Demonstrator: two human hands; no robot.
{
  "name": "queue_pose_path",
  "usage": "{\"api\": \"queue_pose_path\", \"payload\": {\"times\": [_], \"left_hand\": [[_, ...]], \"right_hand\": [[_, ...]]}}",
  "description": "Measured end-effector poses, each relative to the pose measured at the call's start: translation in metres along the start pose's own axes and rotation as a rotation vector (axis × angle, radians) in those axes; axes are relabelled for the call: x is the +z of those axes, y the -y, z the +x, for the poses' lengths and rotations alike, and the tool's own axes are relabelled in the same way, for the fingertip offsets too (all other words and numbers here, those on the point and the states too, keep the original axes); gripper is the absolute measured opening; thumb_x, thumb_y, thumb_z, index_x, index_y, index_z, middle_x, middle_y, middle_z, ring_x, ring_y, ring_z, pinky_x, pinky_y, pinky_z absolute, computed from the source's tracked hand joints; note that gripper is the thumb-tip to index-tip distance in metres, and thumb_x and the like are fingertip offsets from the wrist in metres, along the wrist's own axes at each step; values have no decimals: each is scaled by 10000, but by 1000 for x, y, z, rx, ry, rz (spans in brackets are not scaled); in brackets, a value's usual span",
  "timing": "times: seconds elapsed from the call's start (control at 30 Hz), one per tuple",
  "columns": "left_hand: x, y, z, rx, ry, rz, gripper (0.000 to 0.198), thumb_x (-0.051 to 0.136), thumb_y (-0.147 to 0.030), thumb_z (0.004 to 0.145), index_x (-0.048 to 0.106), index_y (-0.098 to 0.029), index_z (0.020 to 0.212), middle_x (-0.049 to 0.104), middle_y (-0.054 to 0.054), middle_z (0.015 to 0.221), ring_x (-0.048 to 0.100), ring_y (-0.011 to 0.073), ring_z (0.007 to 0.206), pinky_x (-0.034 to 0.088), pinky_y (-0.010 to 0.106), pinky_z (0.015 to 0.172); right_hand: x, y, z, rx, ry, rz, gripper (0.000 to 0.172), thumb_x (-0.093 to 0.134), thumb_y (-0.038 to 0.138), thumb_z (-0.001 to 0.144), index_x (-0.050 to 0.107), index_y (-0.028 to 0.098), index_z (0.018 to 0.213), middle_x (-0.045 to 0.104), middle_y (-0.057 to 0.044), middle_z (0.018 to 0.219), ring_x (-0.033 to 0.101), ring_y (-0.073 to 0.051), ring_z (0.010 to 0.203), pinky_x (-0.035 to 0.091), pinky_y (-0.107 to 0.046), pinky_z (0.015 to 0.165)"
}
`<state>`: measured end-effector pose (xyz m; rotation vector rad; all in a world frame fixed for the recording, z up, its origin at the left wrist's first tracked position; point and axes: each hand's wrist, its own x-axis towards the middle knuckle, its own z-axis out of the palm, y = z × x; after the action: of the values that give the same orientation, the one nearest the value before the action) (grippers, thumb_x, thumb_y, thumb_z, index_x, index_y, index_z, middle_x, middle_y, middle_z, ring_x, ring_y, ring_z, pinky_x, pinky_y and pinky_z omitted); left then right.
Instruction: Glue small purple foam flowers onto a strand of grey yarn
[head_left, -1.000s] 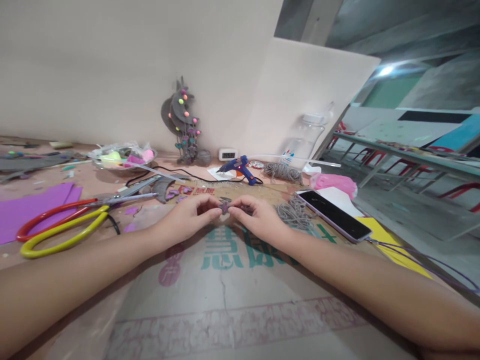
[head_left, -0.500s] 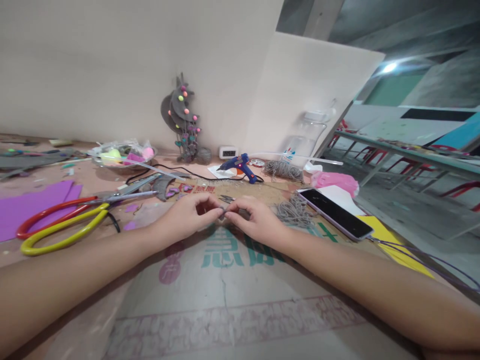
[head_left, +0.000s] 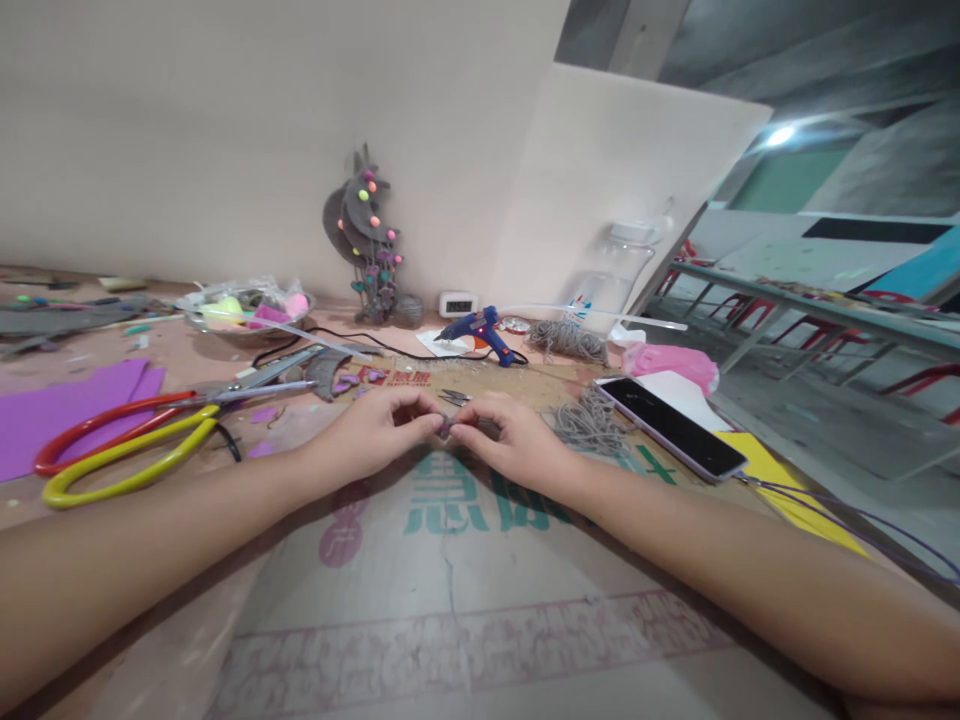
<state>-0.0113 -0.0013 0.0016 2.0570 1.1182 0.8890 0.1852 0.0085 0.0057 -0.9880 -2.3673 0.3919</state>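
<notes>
A tiny dark purplish-grey piece [head_left: 445,429] sits pinched between my fingertips at the middle of the view; its shape is too small to make out. My left hand [head_left: 386,428] grips it from the left with thumb and forefinger. From the right, my right hand [head_left: 506,436] pinches the same piece, and the fingertips of both hands nearly touch. A thin grey strand hangs below it over the printed cardboard [head_left: 375,610]. Small snips [head_left: 454,397] lie just behind the fingertips.
Large red-and-yellow-handled scissors [head_left: 131,455] and purple sheets [head_left: 67,405] are at left. Behind stand a blue glue gun [head_left: 484,328], a decorated grey moon [head_left: 367,235] and a bottle [head_left: 607,275]. Grey yarn [head_left: 589,422] and a phone [head_left: 675,428] lie at right.
The small piece has turned slightly between the fingertips, and more of its purplish surface shows. Both hands stay in nearly the same place.
</notes>
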Motion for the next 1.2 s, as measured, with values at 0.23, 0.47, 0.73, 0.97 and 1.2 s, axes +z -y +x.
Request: {"api": "queue_pose_path", "payload": {"times": [0.23,0.47,0.73,0.97,1.2], "left_hand": [[1,3,0,-59,-16,-127,223,527,-328,831,657,-168,915,703,38,883,640,175,799,490,274,717],[3,3,2,-89,-23,-136,252,544,-356,808,631,-150,924,682,54,872,626,176,777,490,281,703],[3,-2,1,-88,-43,2,180,534,-323,787,590,-159,739,617,3,681,541,124,601,409,219,545],[3,-4,-1,-52,-1,49,202,522,-337,794,596,-156,742,612,7,682,525,125,610,398,223,551],[4,-6,-1,-14,-20,75,177,526,-312,794,605,-161,744,630,0,693,540,121,610,405,215,554]], "right_hand": [[1,-2,1,54,-36,48,141,542,248,832,659,170,816,658,-21,772,576,-130,731,413,-239,678],[1,-1,1,104,-86,69,142,551,259,824,659,167,812,661,-12,752,578,-121,686,411,-223,632],[-4,1,1,117,-67,122,259,450,289,887,631,160,755,636,-9,696,570,-119,664,419,-225,634],[-1,-1,0,73,-123,77,173,524,280,851,664,187,814,673,-18,803,603,-136,770,432,-245,715],[-2,3,0,97,-90,87,129,569,259,819,677,189,829,680,-22,811,612,-144,781,440,-251,713]]}}
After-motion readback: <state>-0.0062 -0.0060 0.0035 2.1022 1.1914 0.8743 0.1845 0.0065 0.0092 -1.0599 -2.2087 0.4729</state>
